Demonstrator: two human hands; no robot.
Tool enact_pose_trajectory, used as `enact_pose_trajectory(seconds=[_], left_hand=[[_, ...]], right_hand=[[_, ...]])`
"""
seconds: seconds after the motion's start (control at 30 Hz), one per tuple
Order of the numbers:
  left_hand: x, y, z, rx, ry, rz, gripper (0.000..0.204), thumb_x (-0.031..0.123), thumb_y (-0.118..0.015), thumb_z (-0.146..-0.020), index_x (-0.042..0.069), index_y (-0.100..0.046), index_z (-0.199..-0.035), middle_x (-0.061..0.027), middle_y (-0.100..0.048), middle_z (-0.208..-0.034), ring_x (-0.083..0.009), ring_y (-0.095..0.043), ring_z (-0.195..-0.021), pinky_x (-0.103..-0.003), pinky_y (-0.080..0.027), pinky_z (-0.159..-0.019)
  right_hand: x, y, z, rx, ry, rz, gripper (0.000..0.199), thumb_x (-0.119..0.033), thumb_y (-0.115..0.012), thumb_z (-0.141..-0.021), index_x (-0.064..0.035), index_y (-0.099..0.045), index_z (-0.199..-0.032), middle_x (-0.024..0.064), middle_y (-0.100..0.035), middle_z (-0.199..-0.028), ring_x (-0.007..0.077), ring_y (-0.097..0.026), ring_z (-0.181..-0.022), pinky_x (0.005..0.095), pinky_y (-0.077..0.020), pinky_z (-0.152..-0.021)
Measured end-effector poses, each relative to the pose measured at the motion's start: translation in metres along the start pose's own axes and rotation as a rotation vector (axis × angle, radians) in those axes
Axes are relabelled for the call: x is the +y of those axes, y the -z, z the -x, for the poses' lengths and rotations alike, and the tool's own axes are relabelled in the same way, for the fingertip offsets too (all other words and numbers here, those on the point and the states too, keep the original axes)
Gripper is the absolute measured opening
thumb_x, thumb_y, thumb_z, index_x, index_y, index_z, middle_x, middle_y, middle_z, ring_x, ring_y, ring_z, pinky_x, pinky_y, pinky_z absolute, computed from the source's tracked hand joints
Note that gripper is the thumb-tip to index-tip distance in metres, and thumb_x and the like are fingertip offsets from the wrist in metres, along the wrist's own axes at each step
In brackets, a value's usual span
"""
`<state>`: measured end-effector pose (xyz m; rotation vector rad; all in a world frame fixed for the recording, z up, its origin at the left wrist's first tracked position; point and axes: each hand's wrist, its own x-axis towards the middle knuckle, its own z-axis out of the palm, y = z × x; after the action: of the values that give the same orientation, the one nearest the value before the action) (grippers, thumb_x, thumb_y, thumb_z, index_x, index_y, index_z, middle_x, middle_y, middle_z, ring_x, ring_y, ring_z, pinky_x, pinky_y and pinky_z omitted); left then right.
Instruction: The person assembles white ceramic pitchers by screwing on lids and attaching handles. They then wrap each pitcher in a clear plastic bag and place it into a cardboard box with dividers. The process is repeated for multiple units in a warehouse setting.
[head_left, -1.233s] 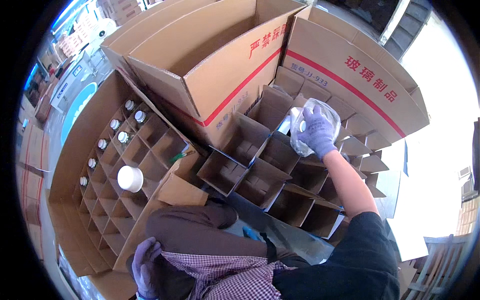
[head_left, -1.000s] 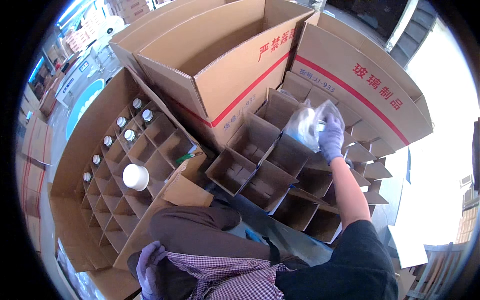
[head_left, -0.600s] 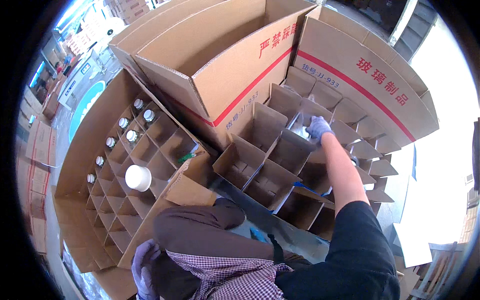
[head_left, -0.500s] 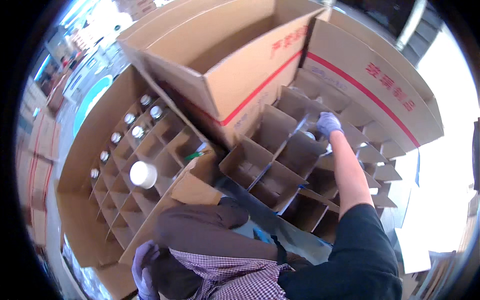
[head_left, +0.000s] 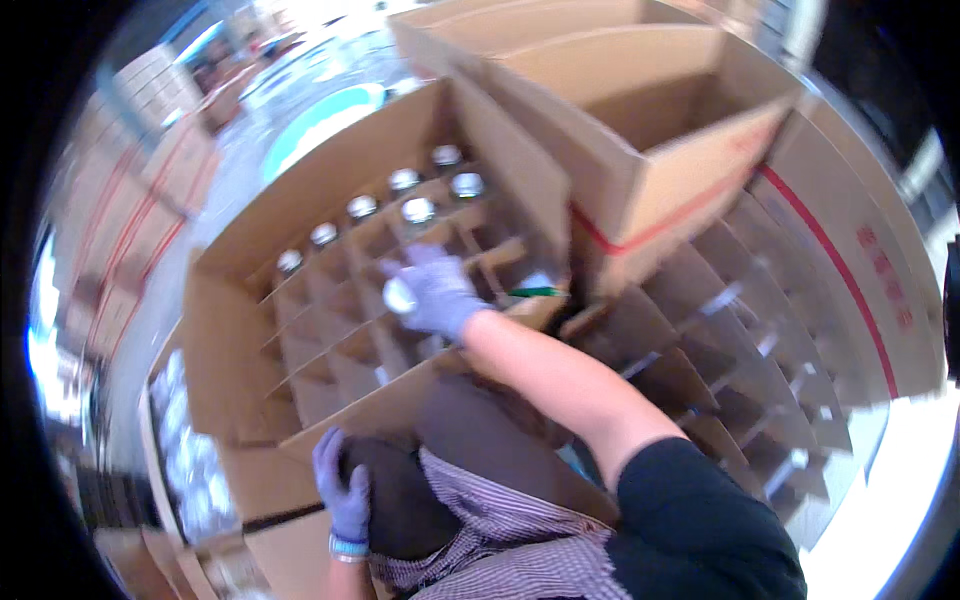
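Note:
My right hand point(head_left: 440, 290), in a pale purple glove, reaches into the carton on the left point(head_left: 230, 345). Its fingers close around a white round-topped thing point(head_left: 399, 296) among the cardboard dividers point(head_left: 345, 340); the lower part of that thing is hidden. Bottles with silvery-white caps point(head_left: 418, 210) stand in the compartments along the far side. My left hand point(head_left: 343, 485), also gloved, is by my left thigh outside the carton, fingers apart and holding nothing.
To the right is a second carton point(head_left: 840, 270) with divider cells point(head_left: 690, 290). Behind them stands a tall open carton point(head_left: 690, 185). A turquoise basin point(head_left: 325, 115) is at the far left. Clear plastic-looking items point(head_left: 190, 450) fill a box at the left, near stacked cartons point(head_left: 110, 260).
My right hand has moved from the right carton's dividers to the white round-topped thing in the left carton. The view has swung left. My left hand remains by my thigh.

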<state>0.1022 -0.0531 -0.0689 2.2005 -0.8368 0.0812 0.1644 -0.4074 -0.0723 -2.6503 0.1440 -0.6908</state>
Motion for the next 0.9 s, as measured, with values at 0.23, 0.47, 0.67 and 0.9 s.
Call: enact_pose_trajectory(seconds=[0.23,0.47,0.67,0.9], left_hand=[[-0.026,-0.006,0.015,0.049,-0.025,0.102,0.059,0.038,-0.055,-0.102,-0.001,-0.048,-0.145,-0.0171,-0.050,-0.145,-0.0307,-0.050,-0.132,-0.042,-0.040,-0.112],[-0.016,-0.003,0.016,0.059,0.013,0.127,0.059,0.041,-0.054,-0.102,0.001,-0.048,-0.145,-0.0162,-0.053,-0.142,-0.0306,-0.050,-0.132,-0.042,-0.041,-0.110],[0.009,0.012,0.015,0.057,0.116,0.122,0.055,0.033,-0.058,-0.098,-0.002,-0.052,-0.140,-0.0175,-0.052,-0.142,-0.0311,-0.050,-0.132,-0.042,-0.041,-0.110],[0.033,0.077,0.049,0.243,0.193,-0.159,0.050,0.019,-0.070,-0.088,0.005,-0.059,-0.134,-0.0173,-0.055,-0.138,-0.0325,-0.054,-0.127,-0.042,-0.046,-0.105]], right_hand=[[0.016,0.127,0.092,0.228,-0.073,-0.527,0.074,-0.034,-0.088,-0.064,-0.0105,-0.056,-0.127,0.0193,-0.061,-0.117,0.0372,-0.063,-0.110,0.0476,-0.0517,-0.095],[0.218,0.303,0.316,0.591,-1.082,0.237,0.071,-0.031,-0.085,-0.068,-0.0018,-0.050,-0.122,0.0234,-0.068,-0.110,0.0351,-0.069,-0.103,0.0422,-0.0549,-0.091],[0.338,0.293,0.343,-0.295,-1.079,0.340,0.078,-0.042,-0.081,-0.066,0.0007,-0.059,-0.127,0.0270,-0.065,-0.124,0.0420,-0.063,-0.115,0.0467,-0.0501,-0.100],[0.446,0.260,0.441,-0.049,-0.786,0.355,0.054,-0.033,-0.080,-0.075,-0.0029,-0.062,-0.117,0.0218,-0.064,-0.118,0.0390,-0.061,-0.109,0.0460,-0.0504,-0.094]])
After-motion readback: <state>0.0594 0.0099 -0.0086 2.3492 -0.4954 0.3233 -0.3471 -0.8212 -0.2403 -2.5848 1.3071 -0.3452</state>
